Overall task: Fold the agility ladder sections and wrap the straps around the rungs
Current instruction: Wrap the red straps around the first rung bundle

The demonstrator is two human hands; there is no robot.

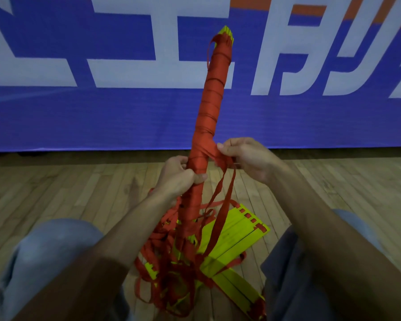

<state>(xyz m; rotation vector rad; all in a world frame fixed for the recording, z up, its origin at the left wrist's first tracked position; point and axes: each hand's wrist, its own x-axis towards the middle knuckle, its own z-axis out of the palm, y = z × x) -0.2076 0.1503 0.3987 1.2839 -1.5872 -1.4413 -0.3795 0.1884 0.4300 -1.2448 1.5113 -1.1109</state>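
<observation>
Wrapping is the step in hand, judging by how things lie. Left of centre, the left hand (181, 177) has its fingers curled tight round the long bundle of yellow plastic rungs bound in red webbing strap (210, 100). The bundle rises from mid-frame, tilted slightly right, to the upper centre, where yellow rung ends show above the winding. Below that hand, at lower centre, a loose tangle of red strap (159, 242) lies on the wooden plank floor (56, 181) between the person's knees. Just right of the bundle, the right hand (247, 158) pinches a flat run of the strap (214, 150) between thumb and fingers, drawn taut against the bundle; slack hangs down from there. Lower and further right, several flat yellow rungs (239, 230) lie fanned on the floor, not yet gathered in. The next move, I judge, calls for carrying the pinched strap round behind the bundle while the left hand steadies it, with enough tension that the turn lies flat beside the last one and the slack feeds up without snagging the tangle.
</observation>
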